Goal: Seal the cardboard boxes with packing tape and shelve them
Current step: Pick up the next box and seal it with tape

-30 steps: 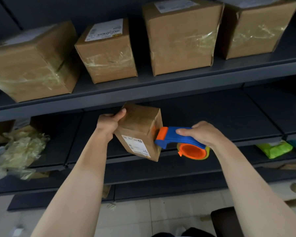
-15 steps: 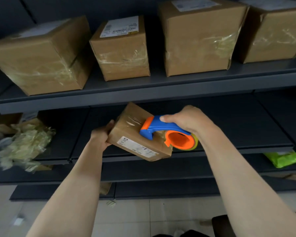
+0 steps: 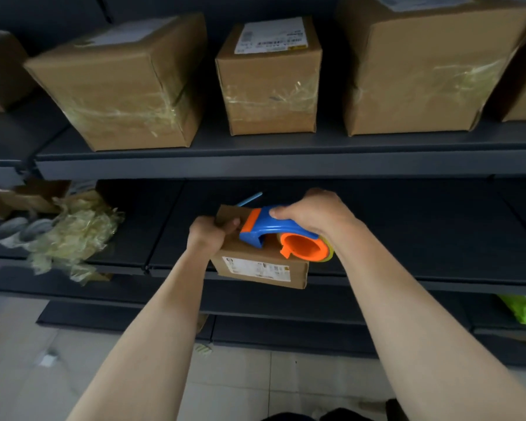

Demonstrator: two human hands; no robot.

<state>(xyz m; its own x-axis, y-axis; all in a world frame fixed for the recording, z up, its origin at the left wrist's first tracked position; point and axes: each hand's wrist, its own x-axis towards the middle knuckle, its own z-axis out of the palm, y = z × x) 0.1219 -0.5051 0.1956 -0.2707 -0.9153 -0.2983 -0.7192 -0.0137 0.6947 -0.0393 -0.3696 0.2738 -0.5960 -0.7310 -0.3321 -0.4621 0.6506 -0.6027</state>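
Taped boxes (image 3: pixel 269 80) already stand on the upper shelf (image 3: pixel 286 162) at twelve o'clock, while centrally the left hand (image 3: pixel 208 235) grips the small box (image 3: pixel 255 265) at its nine o'clock edge and the right hand (image 3: pixel 313 215) grasps the tape dispenser (image 3: pixel 274 230) on its top: sealing seems underway, shelving remains.

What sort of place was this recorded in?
Likely a stockroom or small warehouse: dark metal shelves hold taped, labelled boxes, crumpled film lies on a lower shelf, and the right hand holds a tape dispenser against a small box gripped by the left hand.
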